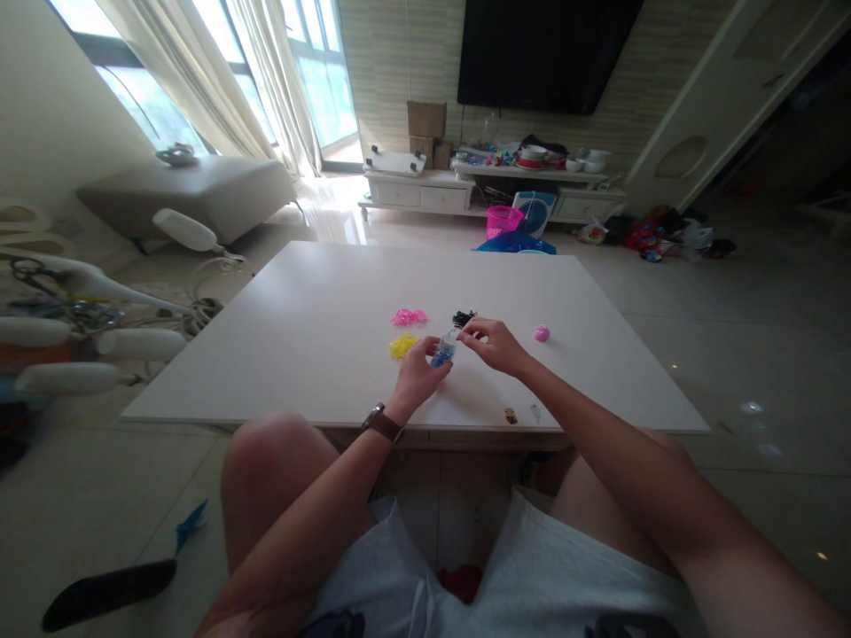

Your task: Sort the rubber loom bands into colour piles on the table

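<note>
My left hand (424, 372), with a watch on its wrist, is closed round a small clear container (444, 349) that has blue pieces inside. My right hand (490, 344) is at the container's top right, fingers pinched together; whatever they hold is too small to make out. Just behind the right fingers lies a pile of black pieces (464, 317). Left of the container are a yellow pile (402, 346) and, farther back, a pink pile (408, 317). A round pink object (541, 333) sits to the right of my right hand.
The white table (319, 354) spans the space before my knees. Near its front edge lie a small yellow-and-dark figure (510, 416) and a small pale item (535, 413). Beyond the far edge stand a pink basket (503, 221) and a blue object (515, 243).
</note>
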A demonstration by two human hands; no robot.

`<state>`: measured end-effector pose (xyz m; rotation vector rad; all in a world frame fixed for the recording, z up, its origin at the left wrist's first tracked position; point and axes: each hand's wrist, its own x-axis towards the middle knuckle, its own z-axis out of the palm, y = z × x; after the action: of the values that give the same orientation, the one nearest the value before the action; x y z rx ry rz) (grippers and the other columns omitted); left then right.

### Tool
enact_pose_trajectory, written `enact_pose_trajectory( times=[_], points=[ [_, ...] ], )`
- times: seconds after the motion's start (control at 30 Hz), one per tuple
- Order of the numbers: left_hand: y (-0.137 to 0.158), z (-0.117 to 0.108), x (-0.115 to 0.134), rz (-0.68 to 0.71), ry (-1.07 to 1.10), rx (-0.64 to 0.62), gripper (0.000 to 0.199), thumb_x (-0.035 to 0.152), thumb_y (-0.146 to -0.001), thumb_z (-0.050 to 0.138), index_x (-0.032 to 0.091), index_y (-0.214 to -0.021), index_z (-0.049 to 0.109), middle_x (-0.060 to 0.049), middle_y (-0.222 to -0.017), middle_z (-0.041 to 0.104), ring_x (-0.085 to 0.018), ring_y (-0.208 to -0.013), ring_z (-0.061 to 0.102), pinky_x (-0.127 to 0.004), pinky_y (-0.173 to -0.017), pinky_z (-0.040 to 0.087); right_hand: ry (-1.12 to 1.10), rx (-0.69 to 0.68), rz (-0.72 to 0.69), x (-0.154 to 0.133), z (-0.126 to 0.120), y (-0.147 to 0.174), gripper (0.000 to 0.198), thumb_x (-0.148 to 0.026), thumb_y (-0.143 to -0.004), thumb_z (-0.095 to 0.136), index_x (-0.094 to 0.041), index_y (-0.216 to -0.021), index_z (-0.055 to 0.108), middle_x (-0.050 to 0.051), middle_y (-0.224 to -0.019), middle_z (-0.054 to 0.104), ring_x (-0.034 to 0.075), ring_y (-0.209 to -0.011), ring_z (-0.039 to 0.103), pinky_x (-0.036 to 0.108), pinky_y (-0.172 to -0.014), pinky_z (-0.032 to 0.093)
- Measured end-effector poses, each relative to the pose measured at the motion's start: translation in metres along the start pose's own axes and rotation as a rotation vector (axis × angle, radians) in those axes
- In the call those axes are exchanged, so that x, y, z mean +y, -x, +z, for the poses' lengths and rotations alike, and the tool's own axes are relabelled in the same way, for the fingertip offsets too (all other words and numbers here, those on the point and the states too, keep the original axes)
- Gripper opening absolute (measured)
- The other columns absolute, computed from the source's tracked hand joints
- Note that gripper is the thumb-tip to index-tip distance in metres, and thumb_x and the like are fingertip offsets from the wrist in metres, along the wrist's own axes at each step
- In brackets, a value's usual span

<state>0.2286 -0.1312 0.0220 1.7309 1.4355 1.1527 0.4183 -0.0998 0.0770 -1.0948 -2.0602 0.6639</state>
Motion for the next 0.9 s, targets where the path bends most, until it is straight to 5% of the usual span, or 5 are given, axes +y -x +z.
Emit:
enact_pose_trajectory(
  times=[0.33,0.47,0.6,0.7,0.9],
  points=[
    [-0.002,0.001,-0.001,0.007,0.088,0.056,0.03,0.015,-0.07,0.074,0.02,-0.099,0.066,-0.003,-0.094,0.072,-0.019,-0.088,0.067,-0.034,-0.082,0.052,-0.01,0.06,-0.06,0.001,0.002,0.0,0.022,-0.031,-0.092,0.058,-0.018,-0.08,0.071,0.004,-0.083,0.071,0.016,-0.078,0.063,0.028,-0.07,0.05],
    [-0.015,-0.012,-0.004,-0.094,0.243,0.362,0.023,0.023,-0.078,0.07,0.019,-0.099,0.061,-0.005,-0.094,0.069,-0.02,-0.088,0.066,-0.031,-0.076,0.053,0.043,0.055,0.009,0.012,0.005,-0.001,0.019,-0.03,-0.093,0.057,-0.018,-0.087,0.071,0.004,-0.087,0.071,0.016,-0.081,0.063,0.027,-0.07,0.049],
    [-0.023,-0.028,-0.005,-0.092,0.23,0.608,0.029,0.018,-0.077,0.07,0.019,-0.103,0.059,-0.006,-0.101,0.067,-0.02,-0.095,0.064,-0.031,-0.081,0.053,0.22,-0.149,0.061,0.031,0.015,0.005,0.018,-0.025,-0.093,0.057,-0.017,-0.088,0.072,0.007,-0.091,0.07,0.018,-0.084,0.064,0.03,-0.077,0.05],
    [-0.021,-0.031,-0.004,-0.019,0.154,0.586,0.033,0.016,-0.074,0.07,0.02,-0.105,0.061,-0.006,-0.106,0.065,-0.02,-0.099,0.063,-0.032,-0.084,0.052,0.308,-0.321,0.008,0.047,0.033,0.01,0.019,-0.026,-0.094,0.059,-0.016,-0.1,0.073,0.013,-0.11,0.071,0.023,-0.104,0.065,0.037,-0.096,0.05],
    [-0.016,-0.025,-0.002,-0.018,0.168,0.498,0.033,0.019,-0.074,0.071,0.02,-0.106,0.064,-0.006,-0.103,0.067,-0.021,-0.097,0.064,-0.033,-0.083,0.052,0.375,-0.394,-0.08,0.064,0.071,0.012,0.036,-0.028,-0.091,0.064,-0.018,-0.126,0.067,0.015,-0.155,0.048,0.03,-0.14,0.045,0.049,-0.115,0.039]
  ],
)
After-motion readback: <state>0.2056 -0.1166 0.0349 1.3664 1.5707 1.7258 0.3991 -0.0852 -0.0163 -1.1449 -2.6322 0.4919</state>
